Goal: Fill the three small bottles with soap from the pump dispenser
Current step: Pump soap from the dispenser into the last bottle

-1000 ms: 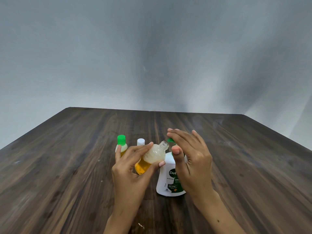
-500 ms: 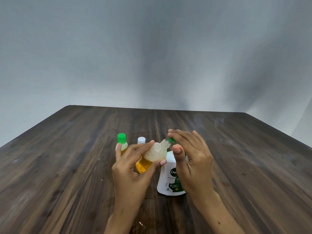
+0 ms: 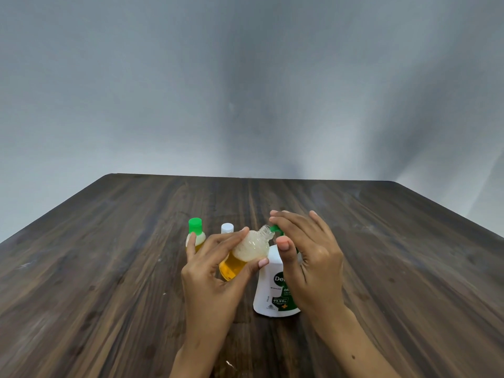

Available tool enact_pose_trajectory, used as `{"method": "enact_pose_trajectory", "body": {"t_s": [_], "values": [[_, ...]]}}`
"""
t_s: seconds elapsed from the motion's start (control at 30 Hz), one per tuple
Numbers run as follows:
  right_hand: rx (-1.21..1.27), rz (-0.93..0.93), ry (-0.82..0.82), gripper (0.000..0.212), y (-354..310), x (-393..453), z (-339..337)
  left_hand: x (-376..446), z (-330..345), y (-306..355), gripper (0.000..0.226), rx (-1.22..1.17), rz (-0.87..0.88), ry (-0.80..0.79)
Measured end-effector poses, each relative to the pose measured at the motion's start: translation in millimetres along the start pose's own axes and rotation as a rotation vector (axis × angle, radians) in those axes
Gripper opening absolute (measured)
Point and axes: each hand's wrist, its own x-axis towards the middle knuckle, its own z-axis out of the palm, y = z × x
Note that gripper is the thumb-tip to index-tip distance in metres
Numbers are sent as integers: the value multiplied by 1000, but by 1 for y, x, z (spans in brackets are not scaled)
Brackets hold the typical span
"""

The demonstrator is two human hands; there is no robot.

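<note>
My left hand (image 3: 211, 271) grips a small clear bottle (image 3: 246, 252), uncapped and tilted, its mouth against the green nozzle of the pump dispenser (image 3: 271, 291). Orange soap fills the bottle's lower part, with foam above. The dispenser is white with a green label and stands on the table. My right hand (image 3: 308, 257) lies flat over the green pump head, fingers stretched forward. Behind my left hand stand two more small bottles: one with a green cap (image 3: 195, 230) and one with a white cap (image 3: 227, 228), mostly hidden.
A dark wooden table (image 3: 109, 268) spreads out on all sides, with its far edge against a plain grey wall (image 3: 245, 91). A small pale speck (image 3: 228, 364) lies near the front between my forearms.
The hands, the tilted bottle and the dispenser keep nearly the same pose. The soap level in the held bottle looks about the same.
</note>
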Motion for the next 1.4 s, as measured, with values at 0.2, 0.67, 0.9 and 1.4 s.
{"method": "enact_pose_trajectory", "body": {"t_s": [0.2, 0.67, 0.9, 1.4], "values": [[-26, -11, 12, 69, -1, 4, 1, 0, 0, 0, 42, 0, 3, -4], [3, 21, 1, 67, -1, -2, 2, 0, 0, -1, 42, 10, 13, -1], [-4, 9, -1, 70, -5, 5, -1, 1, 1, 2, 42, 1, 9, 0], [-20, 10, -17, 69, -1, 0, -1, 0, 0, -1, 41, -22, 0, 4]]}}
